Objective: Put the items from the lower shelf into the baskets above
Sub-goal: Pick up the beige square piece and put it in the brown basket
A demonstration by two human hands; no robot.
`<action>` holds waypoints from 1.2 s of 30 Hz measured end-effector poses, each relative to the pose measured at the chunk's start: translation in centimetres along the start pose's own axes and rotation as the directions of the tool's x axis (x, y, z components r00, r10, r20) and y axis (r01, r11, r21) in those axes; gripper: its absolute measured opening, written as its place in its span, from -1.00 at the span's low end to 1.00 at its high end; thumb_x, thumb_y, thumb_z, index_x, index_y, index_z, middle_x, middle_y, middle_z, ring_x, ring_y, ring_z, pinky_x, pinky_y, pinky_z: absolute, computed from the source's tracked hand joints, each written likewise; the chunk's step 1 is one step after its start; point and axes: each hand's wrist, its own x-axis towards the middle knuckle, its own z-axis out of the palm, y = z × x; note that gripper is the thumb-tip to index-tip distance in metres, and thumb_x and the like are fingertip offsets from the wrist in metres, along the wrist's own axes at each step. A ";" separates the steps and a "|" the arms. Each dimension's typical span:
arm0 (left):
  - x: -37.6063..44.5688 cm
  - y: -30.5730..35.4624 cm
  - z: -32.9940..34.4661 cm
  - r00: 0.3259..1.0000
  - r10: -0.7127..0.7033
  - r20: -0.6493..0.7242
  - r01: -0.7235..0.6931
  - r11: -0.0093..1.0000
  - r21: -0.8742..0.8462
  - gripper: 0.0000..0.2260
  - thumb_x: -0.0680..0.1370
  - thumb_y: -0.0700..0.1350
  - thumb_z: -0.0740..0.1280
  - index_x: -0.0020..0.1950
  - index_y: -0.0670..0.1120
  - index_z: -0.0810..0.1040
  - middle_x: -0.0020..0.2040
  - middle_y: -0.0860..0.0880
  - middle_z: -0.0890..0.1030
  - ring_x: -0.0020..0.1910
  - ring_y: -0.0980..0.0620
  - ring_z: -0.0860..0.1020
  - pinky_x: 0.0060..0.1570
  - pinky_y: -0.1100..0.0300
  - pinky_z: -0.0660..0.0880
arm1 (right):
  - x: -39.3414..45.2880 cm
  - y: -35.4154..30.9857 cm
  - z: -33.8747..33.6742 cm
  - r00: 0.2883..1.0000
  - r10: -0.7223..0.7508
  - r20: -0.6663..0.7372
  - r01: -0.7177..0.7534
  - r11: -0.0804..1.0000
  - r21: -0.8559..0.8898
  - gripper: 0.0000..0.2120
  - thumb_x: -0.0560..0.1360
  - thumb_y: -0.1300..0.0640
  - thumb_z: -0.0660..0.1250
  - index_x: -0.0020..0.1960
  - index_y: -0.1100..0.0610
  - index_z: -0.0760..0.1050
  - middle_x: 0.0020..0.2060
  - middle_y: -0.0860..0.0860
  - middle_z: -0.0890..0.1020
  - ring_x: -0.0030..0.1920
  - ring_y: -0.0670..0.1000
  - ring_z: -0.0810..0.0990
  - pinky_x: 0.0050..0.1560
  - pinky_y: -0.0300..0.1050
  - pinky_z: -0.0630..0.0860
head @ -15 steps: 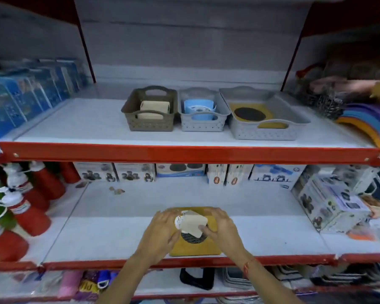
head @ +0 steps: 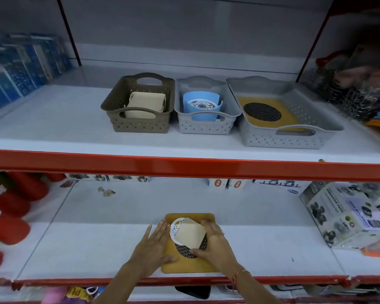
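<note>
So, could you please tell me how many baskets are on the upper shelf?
3, side by side: a brown basket on the left, a small grey basket in the middle, a wide grey basket on the right.

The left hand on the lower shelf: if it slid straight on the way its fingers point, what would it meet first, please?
The left hand points up and right, so it would likely first meet the white patterned disc under the cream square piece on the yellow mat; the gap is hard to judge.

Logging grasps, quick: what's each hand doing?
Left hand: open, flat on the yellow mat.
Right hand: closed on the beige card.
</note>
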 end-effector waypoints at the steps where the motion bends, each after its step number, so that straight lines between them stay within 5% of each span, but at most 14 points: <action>1: -0.2 0.1 0.0 1.000 0.003 0.031 -0.002 1.000 -0.028 -0.02 0.26 0.51 -0.24 0.41 -0.15 -0.37 0.43 -0.02 -0.36 0.42 -0.02 -0.39 0.18 0.28 -0.59 | 0.1 0.1 0.1 1.000 0.002 -0.004 -0.002 1.000 0.002 -0.09 0.30 -0.15 0.48 0.50 0.08 0.12 0.47 0.01 0.26 0.47 0.01 0.21 0.43 -0.18 0.18; 3: -0.1 -0.6 0.8 0.999 0.036 -0.001 -0.036 0.999 0.000 0.00 0.25 0.51 -0.27 0.44 -0.19 -0.29 0.47 -0.05 -0.26 0.44 -0.04 -0.29 0.19 0.29 -0.59 | 0.1 0.0 0.1 1.000 0.002 -0.012 -0.002 1.000 0.008 -0.09 0.30 -0.13 0.48 0.50 0.09 0.12 0.45 0.01 0.27 0.46 0.01 0.22 0.42 -0.21 0.18; 6: -0.4 -0.7 0.3 0.989 -0.040 0.142 0.033 0.998 0.054 -0.07 0.42 0.46 -0.25 0.47 -0.22 0.22 0.49 -0.12 0.26 0.46 -0.08 0.14 0.34 0.23 -0.52 | -0.1 -0.4 0.1 1.000 0.017 -0.023 -0.017 1.000 0.002 -0.07 0.25 -0.11 0.48 0.48 0.12 0.14 0.37 0.03 0.35 0.39 0.05 0.28 0.35 -0.18 0.29; 8: -0.5 -0.8 1.5 0.996 0.049 -0.076 -0.046 0.998 0.037 0.02 0.31 0.50 -0.30 0.52 -0.21 -0.04 0.51 -0.07 -0.10 0.47 -0.09 -0.17 0.22 0.31 -0.59 | -0.4 -0.8 -0.2 0.999 0.031 -0.031 -0.031 1.000 -0.001 -0.05 0.19 -0.11 0.48 0.46 0.13 0.14 0.32 0.03 0.39 0.35 0.06 0.30 0.28 -0.16 0.37; 9: -0.8 -0.6 1.1 0.997 0.055 -0.055 -0.053 0.998 0.043 0.04 0.26 0.50 -0.32 0.52 -0.20 -0.13 0.47 -0.04 -0.23 0.44 -0.05 -0.28 0.17 0.33 -0.60 | -0.6 -0.9 -0.4 0.999 0.037 -0.031 -0.037 0.999 0.001 -0.04 0.18 -0.11 0.47 0.45 0.14 0.14 0.30 0.02 0.40 0.34 0.06 0.31 0.25 -0.16 0.39; 12: -1.3 0.1 -0.2 0.973 0.082 -0.217 -0.056 0.991 0.121 -0.02 0.36 0.46 -0.30 0.52 -0.22 0.05 0.49 -0.06 -0.06 0.48 0.00 -0.11 0.23 0.35 -0.58 | -1.3 -1.4 -1.0 0.998 0.036 -0.045 -0.035 0.999 0.010 -0.04 0.16 -0.11 0.45 0.45 0.13 0.15 0.27 0.02 0.43 0.31 0.05 0.33 0.17 -0.19 0.42; 15: -3.0 0.3 -0.8 0.976 0.071 -0.204 -0.053 0.994 0.091 -0.01 0.31 0.46 -0.34 0.53 -0.19 -0.07 0.46 0.00 -0.17 0.45 0.07 -0.22 0.22 0.35 -0.56 | -2.6 -2.1 -2.0 0.997 0.023 -0.068 -0.021 0.999 0.035 -0.05 0.15 -0.11 0.45 0.44 0.11 0.16 0.22 -0.01 0.46 0.29 0.02 0.34 0.12 -0.27 0.38; 17: -3.9 0.6 -1.7 0.964 0.053 -0.260 -0.036 0.997 0.067 -0.10 0.43 0.42 -0.30 0.51 -0.19 0.13 0.51 -0.05 0.07 0.50 0.03 0.04 0.28 0.34 -0.52 | -3.5 -2.7 -2.9 0.995 -0.022 -0.094 0.027 0.998 0.048 -0.07 0.13 -0.12 0.46 0.41 0.11 0.21 0.18 -0.04 0.48 0.27 0.01 0.36 0.09 -0.32 0.34; 20: -5.9 1.2 -4.2 0.964 0.027 -0.263 -0.024 1.000 0.017 -0.12 0.41 0.42 -0.33 0.52 -0.12 0.14 0.49 0.03 0.04 0.52 0.09 0.08 0.31 0.33 -0.44 | -5.1 -4.0 -4.8 0.986 -0.099 -0.132 0.111 0.990 0.087 -0.05 0.15 -0.08 0.49 0.44 0.10 0.20 0.16 -0.07 0.49 0.27 -0.01 0.36 0.17 -0.31 0.30; 23: -7.7 2.4 -7.5 0.958 0.041 -0.282 -0.055 0.998 -0.042 -0.40 0.59 0.27 -0.12 0.35 -0.03 0.46 0.33 0.07 0.51 0.33 0.18 0.44 0.41 0.30 -0.27 | -7.0 -6.2 -7.2 0.972 -0.179 -0.156 0.196 0.975 0.104 -0.04 0.17 -0.06 0.51 0.47 0.09 0.18 0.17 -0.10 0.46 0.24 -0.05 0.35 0.25 -0.23 0.34; 25: -8.7 2.7 -9.2 0.938 0.048 -0.343 -0.078 0.994 -0.074 -0.48 0.60 0.22 -0.05 0.33 -0.03 0.48 0.27 0.05 0.58 0.29 0.14 0.48 0.42 0.33 -0.21 | -8.1 -7.7 -9.1 0.961 -0.223 -0.163 0.243 0.963 0.115 -0.03 0.17 -0.08 0.51 0.47 0.06 0.16 0.17 -0.12 0.44 0.24 -0.07 0.34 0.27 -0.19 0.34; 31: -10.4 3.7 -15.8 0.739 0.106 -0.666 -0.151 0.988 -0.010 -0.50 0.63 0.14 -0.07 0.27 -0.07 0.53 0.21 0.00 0.61 0.27 0.10 0.48 0.42 0.42 -0.12 | -9.7 -12.2 -15.4 0.901 -0.354 -0.250 0.386 0.918 0.091 0.00 0.14 -0.16 0.51 0.48 -0.04 0.15 0.18 -0.15 0.45 0.21 -0.12 0.38 0.23 -0.26 0.30; 34: -10.2 3.4 -18.8 0.636 0.151 -0.757 -0.205 0.978 0.023 -0.64 0.62 0.02 0.06 0.17 -0.09 0.57 0.13 0.00 0.65 0.17 0.11 0.55 0.46 0.27 0.08 | -9.6 -14.2 -18.2 0.857 -0.429 -0.286 0.457 0.889 0.036 -0.01 0.13 -0.17 0.48 0.47 -0.04 0.17 0.17 -0.16 0.46 0.21 -0.14 0.40 0.15 -0.43 0.25; 36: -9.8 3.1 -20.6 0.544 0.162 -0.823 -0.226 0.973 0.042 -0.66 0.62 0.00 0.10 0.13 -0.11 0.60 0.09 -0.01 0.67 0.13 0.11 0.57 0.43 0.20 0.20 | -9.3 -15.6 -19.8 0.821 -0.469 -0.326 0.495 0.869 -0.003 -0.03 0.12 -0.16 0.49 0.46 -0.03 0.20 0.17 -0.17 0.46 0.22 -0.12 0.41 0.22 -0.32 0.28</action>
